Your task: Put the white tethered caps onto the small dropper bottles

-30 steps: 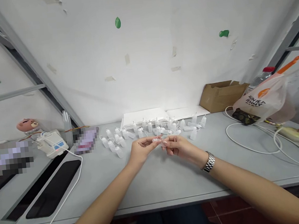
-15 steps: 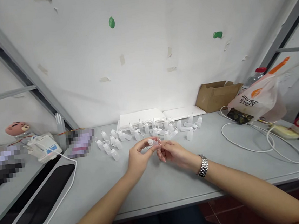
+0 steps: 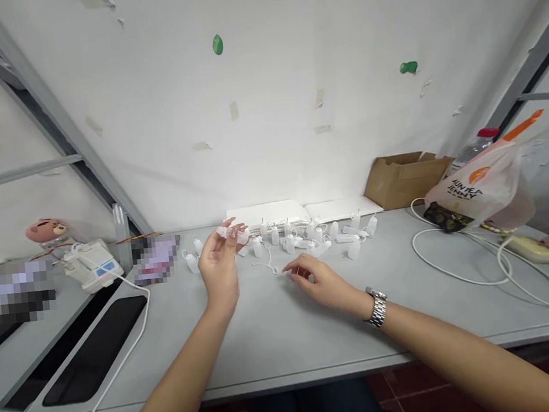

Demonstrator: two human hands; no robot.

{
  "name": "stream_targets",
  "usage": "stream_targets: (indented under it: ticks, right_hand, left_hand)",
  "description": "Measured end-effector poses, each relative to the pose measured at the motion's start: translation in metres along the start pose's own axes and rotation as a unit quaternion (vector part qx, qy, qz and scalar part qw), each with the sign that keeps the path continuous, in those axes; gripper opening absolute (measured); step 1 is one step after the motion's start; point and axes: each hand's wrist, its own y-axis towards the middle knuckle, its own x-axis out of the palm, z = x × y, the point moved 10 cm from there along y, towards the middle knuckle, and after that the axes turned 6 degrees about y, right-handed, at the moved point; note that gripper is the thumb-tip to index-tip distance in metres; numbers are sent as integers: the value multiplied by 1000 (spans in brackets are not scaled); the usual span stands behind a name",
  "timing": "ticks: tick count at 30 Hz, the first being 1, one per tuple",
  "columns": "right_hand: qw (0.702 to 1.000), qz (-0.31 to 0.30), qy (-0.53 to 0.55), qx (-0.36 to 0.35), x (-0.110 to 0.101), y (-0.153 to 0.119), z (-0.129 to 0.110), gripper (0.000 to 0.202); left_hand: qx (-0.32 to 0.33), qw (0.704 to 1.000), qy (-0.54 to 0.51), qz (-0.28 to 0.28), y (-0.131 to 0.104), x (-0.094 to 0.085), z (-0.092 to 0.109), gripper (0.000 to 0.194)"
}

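Observation:
My left hand (image 3: 219, 263) is raised over the left part of the desk, its fingers closed around a small translucent squeeze bottle (image 3: 233, 234) that lies nearly sideways. To its right, my right hand (image 3: 318, 279) is low over the desk, with thumb and forefinger brought together at a thin white looped cap strap (image 3: 275, 270). The strap extends left and upward from the fingertips; the exact pinch is too small to make out. Behind both hands are several similar bottles, some upright like this bottle (image 3: 353, 247), others lying down.
White sheets (image 3: 265, 213) lie against the wall, beside a cardboard box (image 3: 405, 179). A plastic bag (image 3: 486, 182) and a looped white cable (image 3: 420, 260) are on the right. At left are a black phone (image 3: 97, 352) and a white device (image 3: 93, 265).
My hands, earlier together at the bottle, have parted. The left hand has moved left and up with the bottle; the right stays near the middle, and the looped strap now shows at its fingertips.

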Motion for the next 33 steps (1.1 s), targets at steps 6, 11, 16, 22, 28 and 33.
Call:
stream_targets:
  ticks: [6,11,16,22,28,33]
  right_hand:
    - [987,-14,-127,-93,19,20,-16,26]
    - [971,8,-234,-55,34,67,-1,31]
    - [960,34,-275,-25,43,106,14,34]
    - [941,14,-337,-7,53,120,23,32]
    - [919,-11,-394,15,58,119,27,25]
    - [908,-10,-420,6,55,108,20,23]
  left_hand:
    - [35,999,19,19,-2,-3,15,42]
    - [51,997,30,43,2,-12,21,41]
    - [50,995,27,76,11,-26,21,39]
    - [54,995,24,83,15,-32,22,36]
    - [56,994,23,96,19,-37,21,37]
    - [53,994,31,91,19,-35,16,38]
